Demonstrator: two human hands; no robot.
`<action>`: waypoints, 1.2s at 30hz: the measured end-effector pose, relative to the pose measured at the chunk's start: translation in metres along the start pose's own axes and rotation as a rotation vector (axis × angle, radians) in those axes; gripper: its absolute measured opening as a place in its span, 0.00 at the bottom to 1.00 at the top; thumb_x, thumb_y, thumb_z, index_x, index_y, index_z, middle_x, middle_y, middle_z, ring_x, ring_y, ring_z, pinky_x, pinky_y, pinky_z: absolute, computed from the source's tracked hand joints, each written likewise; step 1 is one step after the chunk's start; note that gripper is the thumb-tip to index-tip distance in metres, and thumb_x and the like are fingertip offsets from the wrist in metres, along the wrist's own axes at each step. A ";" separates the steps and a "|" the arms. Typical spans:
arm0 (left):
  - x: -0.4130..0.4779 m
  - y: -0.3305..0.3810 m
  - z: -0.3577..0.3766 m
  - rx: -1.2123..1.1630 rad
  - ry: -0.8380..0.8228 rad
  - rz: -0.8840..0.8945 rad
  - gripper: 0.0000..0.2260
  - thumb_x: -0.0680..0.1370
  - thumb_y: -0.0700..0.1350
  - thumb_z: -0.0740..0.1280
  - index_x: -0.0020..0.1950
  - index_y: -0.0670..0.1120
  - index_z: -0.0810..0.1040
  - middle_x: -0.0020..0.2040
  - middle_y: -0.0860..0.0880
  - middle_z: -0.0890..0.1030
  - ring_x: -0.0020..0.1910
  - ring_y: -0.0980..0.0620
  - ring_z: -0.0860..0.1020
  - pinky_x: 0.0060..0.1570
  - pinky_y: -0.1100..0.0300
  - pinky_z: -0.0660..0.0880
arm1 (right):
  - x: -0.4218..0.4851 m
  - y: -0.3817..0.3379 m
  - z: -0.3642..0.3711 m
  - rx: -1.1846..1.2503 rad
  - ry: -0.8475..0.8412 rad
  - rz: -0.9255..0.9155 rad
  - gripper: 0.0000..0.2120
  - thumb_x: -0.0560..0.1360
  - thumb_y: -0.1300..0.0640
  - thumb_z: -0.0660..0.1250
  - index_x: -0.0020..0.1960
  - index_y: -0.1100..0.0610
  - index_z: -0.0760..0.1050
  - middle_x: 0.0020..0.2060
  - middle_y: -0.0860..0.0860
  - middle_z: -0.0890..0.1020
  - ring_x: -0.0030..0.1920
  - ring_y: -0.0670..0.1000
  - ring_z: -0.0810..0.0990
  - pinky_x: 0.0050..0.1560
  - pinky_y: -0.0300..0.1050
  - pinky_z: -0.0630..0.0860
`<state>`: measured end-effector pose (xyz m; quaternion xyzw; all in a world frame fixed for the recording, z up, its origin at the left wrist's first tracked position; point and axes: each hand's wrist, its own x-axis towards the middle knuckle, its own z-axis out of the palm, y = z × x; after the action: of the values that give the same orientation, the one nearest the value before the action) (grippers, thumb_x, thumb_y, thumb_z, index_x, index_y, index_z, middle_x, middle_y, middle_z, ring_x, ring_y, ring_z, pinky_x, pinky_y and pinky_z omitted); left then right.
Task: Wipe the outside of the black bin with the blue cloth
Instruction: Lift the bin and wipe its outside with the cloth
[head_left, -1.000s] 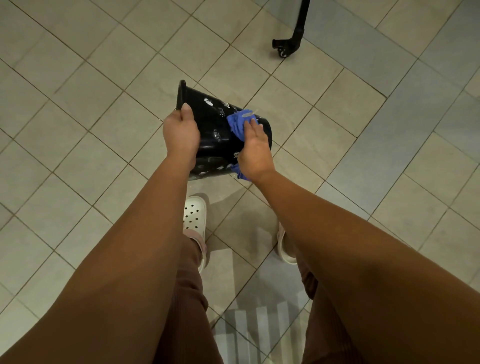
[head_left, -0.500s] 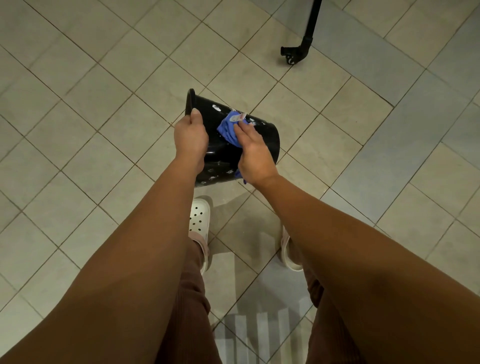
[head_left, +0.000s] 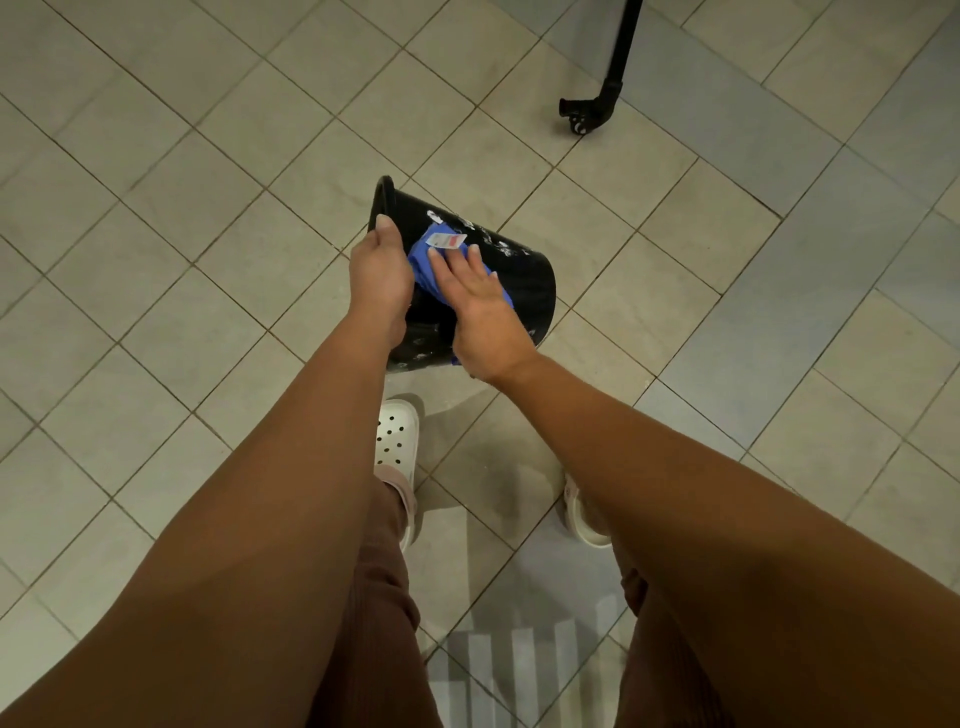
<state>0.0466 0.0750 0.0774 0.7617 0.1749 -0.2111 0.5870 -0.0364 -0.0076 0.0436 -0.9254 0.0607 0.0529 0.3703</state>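
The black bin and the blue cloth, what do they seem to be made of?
Black bin: probably plastic, smooth and glossy; its thin wall shines and shows white smears. Blue cloth: soft matt fabric, perhaps microfibre; it folds under the right hand and carries a white label.

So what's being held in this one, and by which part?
The left hand grips the black bin at its rim, keeping it tilted. The right hand presses the blue cloth flat against the bin's outer wall with straight fingers.
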 end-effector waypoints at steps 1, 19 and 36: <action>0.001 -0.001 -0.001 -0.007 -0.003 0.006 0.18 0.86 0.52 0.51 0.57 0.44 0.77 0.48 0.45 0.82 0.47 0.51 0.81 0.44 0.59 0.77 | 0.003 0.002 -0.002 -0.002 0.002 0.021 0.38 0.72 0.72 0.61 0.76 0.57 0.48 0.76 0.56 0.50 0.76 0.59 0.43 0.74 0.56 0.43; 0.003 -0.002 -0.003 0.004 -0.024 0.003 0.16 0.85 0.51 0.52 0.64 0.46 0.74 0.52 0.47 0.79 0.53 0.50 0.79 0.51 0.55 0.77 | 0.011 0.001 -0.002 -0.069 -0.010 0.153 0.40 0.72 0.70 0.63 0.77 0.58 0.44 0.76 0.57 0.49 0.76 0.57 0.44 0.74 0.52 0.46; 0.000 -0.002 0.002 0.044 -0.052 0.023 0.14 0.86 0.51 0.52 0.59 0.47 0.75 0.55 0.45 0.80 0.58 0.46 0.79 0.61 0.48 0.77 | 0.010 0.018 -0.001 -0.067 0.037 0.110 0.38 0.72 0.71 0.63 0.76 0.58 0.50 0.76 0.57 0.54 0.76 0.57 0.48 0.75 0.53 0.52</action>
<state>0.0455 0.0738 0.0748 0.7707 0.1461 -0.2280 0.5769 -0.0290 -0.0216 0.0308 -0.9333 0.1166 0.0578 0.3346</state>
